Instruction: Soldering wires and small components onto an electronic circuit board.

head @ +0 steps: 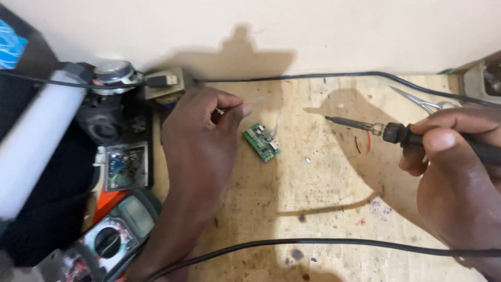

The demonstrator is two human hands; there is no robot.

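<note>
A small green circuit board (262,141) lies on the worn wooden bench (323,209), with thin wires rising from its far end. My left hand (201,138) hovers just left of the board, fingers pinched on a thin strand of solder wire (249,102). Over at the right, my right hand (459,167) grips the black handle of a soldering iron (381,129). Its metal tip points left and stays in the air, apart from the board.
A multimeter (112,237) sits at the lower left beside a small clear box of parts (125,166). Metal tweezers (425,103) lie at the far right. One black cable (334,242) crosses the front; another cable (334,76) runs along the wall. A white tube (39,136) lies left.
</note>
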